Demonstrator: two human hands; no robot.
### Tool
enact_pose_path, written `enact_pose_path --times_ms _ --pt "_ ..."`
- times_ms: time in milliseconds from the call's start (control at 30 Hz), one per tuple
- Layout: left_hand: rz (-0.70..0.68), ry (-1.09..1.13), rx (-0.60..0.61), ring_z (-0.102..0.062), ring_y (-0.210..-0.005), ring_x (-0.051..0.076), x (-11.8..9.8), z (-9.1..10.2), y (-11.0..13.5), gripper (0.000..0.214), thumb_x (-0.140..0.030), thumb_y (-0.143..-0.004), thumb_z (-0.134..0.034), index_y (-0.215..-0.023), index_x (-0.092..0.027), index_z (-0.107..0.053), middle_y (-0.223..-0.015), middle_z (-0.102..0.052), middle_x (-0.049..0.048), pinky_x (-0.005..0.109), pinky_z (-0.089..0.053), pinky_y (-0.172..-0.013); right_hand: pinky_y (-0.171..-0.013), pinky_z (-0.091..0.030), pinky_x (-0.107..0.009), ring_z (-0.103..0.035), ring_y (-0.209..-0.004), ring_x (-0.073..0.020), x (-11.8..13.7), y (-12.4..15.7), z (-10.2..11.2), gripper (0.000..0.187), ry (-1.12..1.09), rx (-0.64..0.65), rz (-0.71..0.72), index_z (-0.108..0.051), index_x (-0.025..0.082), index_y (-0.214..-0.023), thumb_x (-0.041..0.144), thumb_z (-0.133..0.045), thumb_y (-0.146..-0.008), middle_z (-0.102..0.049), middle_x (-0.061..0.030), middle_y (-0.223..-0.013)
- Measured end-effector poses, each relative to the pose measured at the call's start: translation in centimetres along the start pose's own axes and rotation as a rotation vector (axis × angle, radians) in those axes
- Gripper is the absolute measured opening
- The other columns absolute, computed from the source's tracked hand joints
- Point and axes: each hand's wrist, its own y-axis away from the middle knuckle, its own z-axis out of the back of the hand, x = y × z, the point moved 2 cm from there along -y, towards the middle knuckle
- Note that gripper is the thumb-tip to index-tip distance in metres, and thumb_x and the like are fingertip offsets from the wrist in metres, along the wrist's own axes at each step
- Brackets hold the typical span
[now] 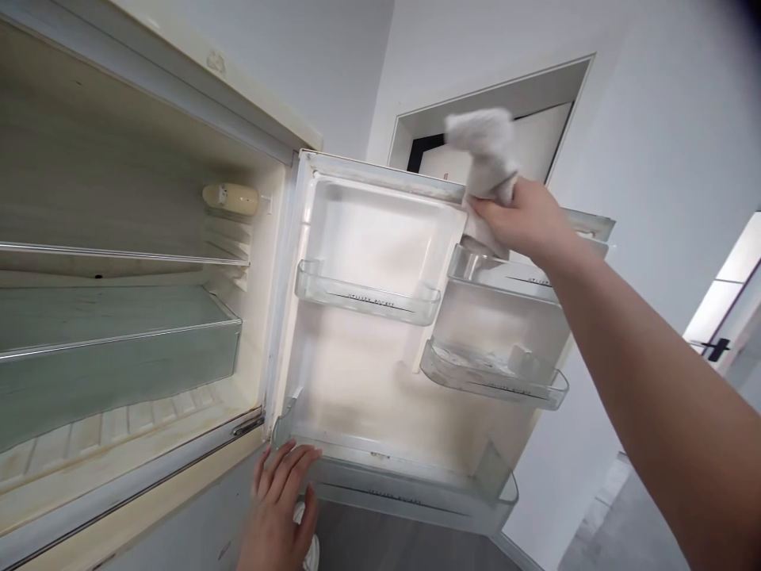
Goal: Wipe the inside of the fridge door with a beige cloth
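In the head view, we see the right hand (517, 218) closed firmly around a bunched grey cloth (484, 151), its lower fold at the top corner of a cream-white refrigerator door liner (380, 230); from this angle, we cannot be sure it touches. The left hand (277, 500) lies open, fingers spread against a long clear plastic door bin (410, 496). A narrow clear plastic door bin (505, 274) juts just below the cloth, leaving open room above, toward the white wall (654, 143).

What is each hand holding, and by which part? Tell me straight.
The right hand grips a white cloth around its lower part, the top sticking up above the fist. The left hand holds nothing; its fingers rest on the lower door bin.
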Motion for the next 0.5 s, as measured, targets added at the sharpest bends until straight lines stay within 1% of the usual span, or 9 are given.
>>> enact_pose_path --times_ms 67,133,200,233,267,300,333,400,500 --pt "-0.003 0.012 -0.002 -0.046 -0.119 0.02 0.0 0.1 0.0 0.046 -0.014 -0.075 -0.056 -0.121 -0.02 -0.051 -0.112 -0.068 0.0017 0.04 -0.026 -0.108 -0.066 -0.036 -0.048 -0.057 -0.098 -0.0259 0.5 -0.2 -0.5 0.08 0.02 0.05 0.008 -0.06 -0.01 -0.106 0.027 -0.004 -0.062 -0.064 -0.0143 -0.101" --pt "-0.011 0.022 -0.004 -0.045 -0.12 0.019 0.0 0.2 0.0 0.047 -0.013 -0.075 -0.056 -0.121 -0.021 -0.051 -0.111 -0.068 0.0016 0.039 -0.025 -0.108 -0.068 -0.038 -0.045 -0.058 -0.099 -0.0267 0.3 0.1 -0.9 0.073 -0.02 0.062 -0.068 -0.064 -0.005 -0.103 0.034 -0.013 -0.068 -0.066 -0.0124 -0.102" --pt "-0.001 0.052 -0.004 -0.044 -0.12 0.019 -0.1 0.2 -0.1 0.046 -0.013 -0.075 -0.055 -0.121 -0.021 -0.051 -0.111 -0.068 0.0019 0.038 -0.024 -0.108 -0.075 -0.044 -0.038 -0.062 -0.098 -0.0259 -0.3 0.6 -1.1 0.057 -0.169 0.114 -0.215 -0.069 0.006 -0.102 0.045 -0.037 -0.076 -0.069 -0.0093 -0.101" --pt "0.017 0.073 -0.003 -0.044 -0.12 0.019 -0.1 0.1 -0.1 0.045 -0.013 -0.076 -0.054 -0.121 -0.021 -0.051 -0.111 -0.067 0.0023 0.039 -0.023 -0.109 -0.077 -0.048 -0.034 -0.064 -0.096 -0.0241 -0.7 0.8 -1.2 0.046 -0.268 0.162 -0.286 -0.07 0.012 -0.101 0.046 -0.051 -0.077 -0.071 -0.0075 -0.099" --pt "0.04 0.094 -0.001 -0.043 -0.12 0.019 -0.1 0.1 -0.1 0.044 -0.012 -0.077 -0.053 -0.12 -0.021 -0.052 -0.111 -0.067 0.003 0.04 -0.023 -0.109 -0.077 -0.052 -0.031 -0.065 -0.093 -0.0215 -1.1 1.1 -1.3 0.038 -0.367 0.213 -0.34 -0.07 0.016 -0.1 0.045 -0.059 -0.078 -0.071 -0.006 -0.098" --pt "0.052 0.104 0.001 -0.043 -0.12 0.02 -0.1 0.0 -0.1 0.043 -0.011 -0.077 -0.053 -0.12 -0.02 -0.052 -0.111 -0.067 0.0035 0.04 -0.023 -0.11 -0.075 -0.054 -0.027 -0.065 -0.09 -0.0188 -1.5 1.2 -1.3 0.031 -0.447 0.26 -0.377 -0.07 0.019 -0.098 0.043 -0.064 -0.079 -0.071 -0.0047 -0.097" --pt "0.05 0.104 0.001 -0.043 -0.12 0.02 -0.1 -0.1 -0.1 0.044 -0.011 -0.077 -0.053 -0.12 -0.02 -0.052 -0.111 -0.067 0.004 0.041 -0.022 -0.11 -0.072 -0.055 -0.024 -0.065 -0.088 -0.0166 -1.8 1.3 -1.3 0.027 -0.495 0.293 -0.395 -0.07 0.021 -0.096 0.041 -0.065 -0.08 -0.071 -0.0036 -0.096" --pt "0.003 0.077 -0.01 -0.043 -0.119 0.021 -0.2 -0.2 -0.2 0.045 -0.011 -0.075 -0.056 -0.12 -0.019 -0.052 -0.11 -0.068 0.0046 0.041 -0.022 -0.109 -0.065 -0.055 -0.021 -0.064 -0.085 -0.0146 -2.5 1.2 -1.3 0.022 -0.532 0.303 -0.413 -0.07 0.021 -0.094 0.039 -0.066 -0.081 -0.07 -0.0022 -0.094" --pt "-0.04 0.033 -0.03 -0.044 -0.116 0.022 -0.3 -0.3 -0.4 0.046 -0.012 -0.073 -0.058 -0.119 -0.017 -0.053 -0.107 -0.069 0.0053 0.041 -0.023 -0.107 -0.063 -0.056 -0.023 -0.063 -0.084 -0.0162 -3.4 0.7 -1.5 0.018 -0.71 0.22 -0.411 -0.067 0.019 -0.09 0.032 -0.067 -0.079 -0.067 -0.0029 -0.089"
